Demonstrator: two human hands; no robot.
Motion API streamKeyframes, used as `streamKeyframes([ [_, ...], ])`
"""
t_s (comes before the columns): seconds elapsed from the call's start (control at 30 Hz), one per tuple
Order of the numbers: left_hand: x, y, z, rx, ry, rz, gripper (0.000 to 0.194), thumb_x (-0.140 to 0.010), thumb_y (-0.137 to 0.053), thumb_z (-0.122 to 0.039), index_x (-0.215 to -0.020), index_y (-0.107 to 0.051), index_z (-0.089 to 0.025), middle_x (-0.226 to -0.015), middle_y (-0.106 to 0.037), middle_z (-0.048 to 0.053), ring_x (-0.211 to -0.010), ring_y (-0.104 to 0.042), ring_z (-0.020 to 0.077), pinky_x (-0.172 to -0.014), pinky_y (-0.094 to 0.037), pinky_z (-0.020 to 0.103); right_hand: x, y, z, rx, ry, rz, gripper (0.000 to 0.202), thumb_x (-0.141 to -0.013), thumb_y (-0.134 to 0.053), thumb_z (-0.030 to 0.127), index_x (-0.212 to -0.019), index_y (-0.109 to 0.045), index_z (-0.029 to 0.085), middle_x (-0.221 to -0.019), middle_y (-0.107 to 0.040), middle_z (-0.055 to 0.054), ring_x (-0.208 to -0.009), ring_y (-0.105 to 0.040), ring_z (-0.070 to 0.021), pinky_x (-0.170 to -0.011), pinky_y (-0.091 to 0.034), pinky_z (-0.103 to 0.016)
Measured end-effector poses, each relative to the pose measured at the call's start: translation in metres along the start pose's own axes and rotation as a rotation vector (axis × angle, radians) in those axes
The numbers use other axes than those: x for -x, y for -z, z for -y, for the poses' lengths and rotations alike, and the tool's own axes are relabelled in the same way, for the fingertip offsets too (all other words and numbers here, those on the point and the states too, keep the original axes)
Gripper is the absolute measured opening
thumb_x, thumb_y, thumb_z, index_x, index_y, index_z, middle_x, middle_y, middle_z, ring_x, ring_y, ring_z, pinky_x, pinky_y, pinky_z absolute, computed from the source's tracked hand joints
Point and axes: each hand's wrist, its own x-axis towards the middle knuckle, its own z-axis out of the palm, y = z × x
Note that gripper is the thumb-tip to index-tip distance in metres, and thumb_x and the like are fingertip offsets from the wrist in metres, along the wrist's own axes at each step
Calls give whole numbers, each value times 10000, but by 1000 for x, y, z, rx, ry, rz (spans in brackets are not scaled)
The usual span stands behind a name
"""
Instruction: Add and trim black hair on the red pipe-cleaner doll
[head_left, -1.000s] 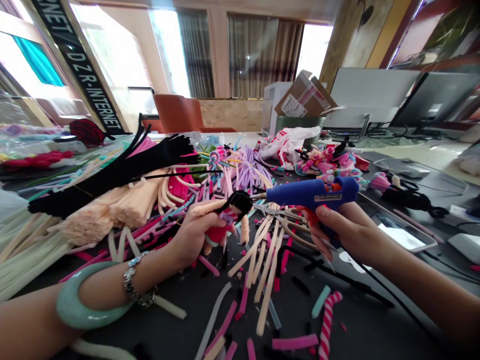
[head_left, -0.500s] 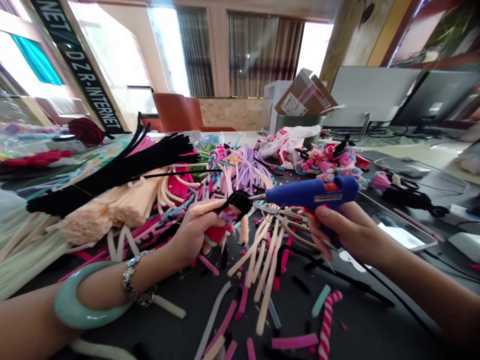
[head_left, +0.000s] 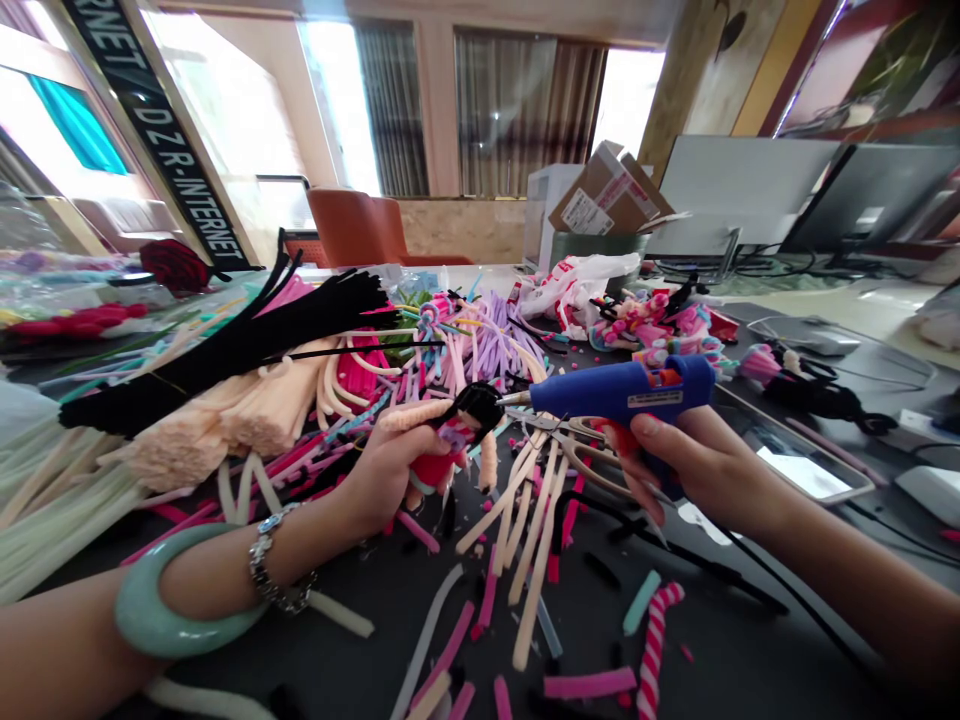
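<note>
A small doll [head_left: 439, 465] of fuzzy stems, with black hair and a red body, is held in my left hand [head_left: 394, 465]. My right hand [head_left: 679, 450] is wrapped round the handle of a blue glue gun [head_left: 592, 391]. The gun's metal nozzle points left and meets the right side of the doll's black hair; whether it touches cannot be told. A pair of scissors [head_left: 585, 455] lies just under the gun, partly covered by my right hand. Peach stems [head_left: 536, 590] spread over the dark table [head_left: 337, 675] below.
Bundles of black stems [head_left: 225, 345] and peach stems [head_left: 262, 410] lie at the left. A white plastic bag [head_left: 577, 285] and finished pink pieces [head_left: 660, 320] sit at the back. Stem offcuts [head_left: 589, 683] are scattered in front. The gun's cord [head_left: 802, 600] runs to the lower right.
The glue gun is tilted very slightly differently and sits a touch lower. My left hand and the doll look almost unmoved.
</note>
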Motion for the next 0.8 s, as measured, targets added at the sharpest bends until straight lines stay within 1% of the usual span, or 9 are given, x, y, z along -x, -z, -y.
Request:
streamKeyframes([
  [0.07,0,0,0,5,-1,2,202,-634,-567,-223,-807,-610,-128,-574,-636,33,-368,-527,133,-227,-282,152,0,0,-1,-17,6,-1,437,-817,-549,596,-714,-507,173,-485,-443,62,-331,-524,-126,-341,-349,-219],
  [0.17,1,0,0,13,4,2,201,-630,-568,-229,-799,-609,-128,-576,-634,34,-365,-524,133,-225,-278,156,-1,-1,-1,-21,15,-5,424,-828,-542,585,-760,-520,167,-487,-444,65,-328,-520,-124,-338,-357,-219],
  [0.47,0,-1,0,68,16,-5,207,-607,-577,-214,-791,-619,-130,-547,-638,27,-358,-523,127,-247,-303,159,0,1,-1,-2,40,15,435,-852,-513,575,-735,-503,156,-502,-443,60,-345,-534,-122,-357,-352,-215],
  [0.63,-2,-1,1,119,24,5,191,-583,-566,-190,-760,-618,-138,-467,-606,1,-318,-496,125,-252,-296,168,-1,0,-1,-25,46,23,421,-848,-531,561,-736,-505,156,-498,-447,62,-342,-535,-120,-352,-362,-208],
  [0.7,-2,-3,0,143,34,-12,188,-564,-561,-193,-741,-602,-145,-434,-588,-7,-302,-478,126,-257,-300,177,-1,-1,-1,-42,47,27,408,-842,-544,556,-759,-517,157,-494,-448,66,-340,-533,-120,-346,-363,-207],
  [0.8,0,-6,-2,164,86,-94,227,-527,-549,-214,-749,-564,-165,-393,-559,-21,-277,-447,133,-252,-279,186,-2,0,-4,-52,45,24,403,-837,-549,560,-772,-525,163,-494,-454,65,-341,-532,-124,-341,-358,-212],
])
